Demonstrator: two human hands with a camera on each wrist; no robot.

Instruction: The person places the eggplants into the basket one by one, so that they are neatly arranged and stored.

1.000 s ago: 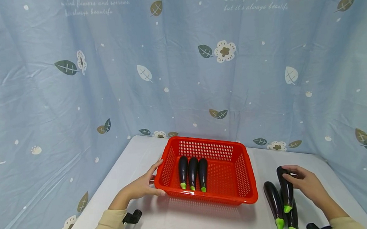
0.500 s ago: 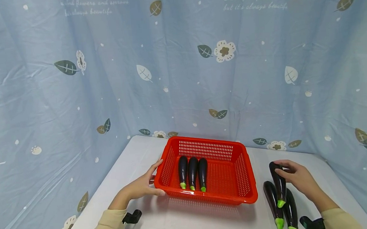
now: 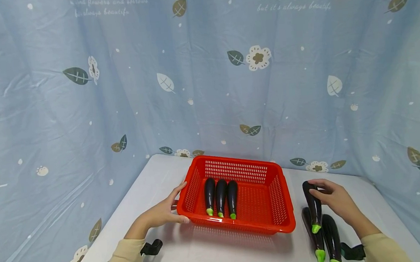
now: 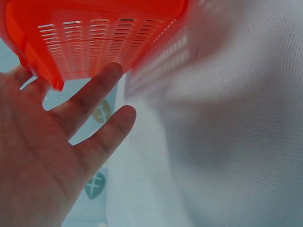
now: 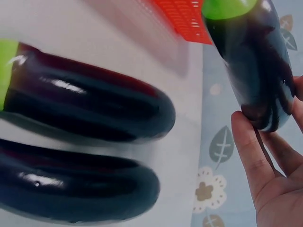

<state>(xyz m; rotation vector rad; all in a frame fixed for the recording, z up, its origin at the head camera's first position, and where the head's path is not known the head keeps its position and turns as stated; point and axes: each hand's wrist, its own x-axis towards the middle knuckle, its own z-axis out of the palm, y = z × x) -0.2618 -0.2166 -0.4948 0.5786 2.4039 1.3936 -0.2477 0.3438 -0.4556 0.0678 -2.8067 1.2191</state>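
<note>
My right hand (image 3: 333, 198) pinches the dark rounded end of an eggplant (image 3: 313, 207), whose green stem end points down toward me. Beneath it two more eggplants lie on the table, a left one (image 3: 314, 235) and a right one (image 3: 331, 236); the right wrist view shows both dark ends close up. At the left end of a red slotted basket (image 3: 260, 225), my left hand (image 3: 162, 212) rests with thumb and fingers spread against the side. Two of its straight fingers (image 4: 102, 146) reach under the rim in the left wrist view. Three eggplants (image 3: 220, 197) lie side by side in the basket's left half.
A white-covered table (image 3: 218, 256) carries everything. Behind it and along both sides hangs a blue curtain (image 3: 207, 98) printed with leaves and flowers. The basket's right half shows its bare slotted floor. A black device sits by each wrist.
My right hand has lifted its eggplant slightly and carried it left and away from me, off the two lying eggplants. The left hand and the basket have stayed in place.
</note>
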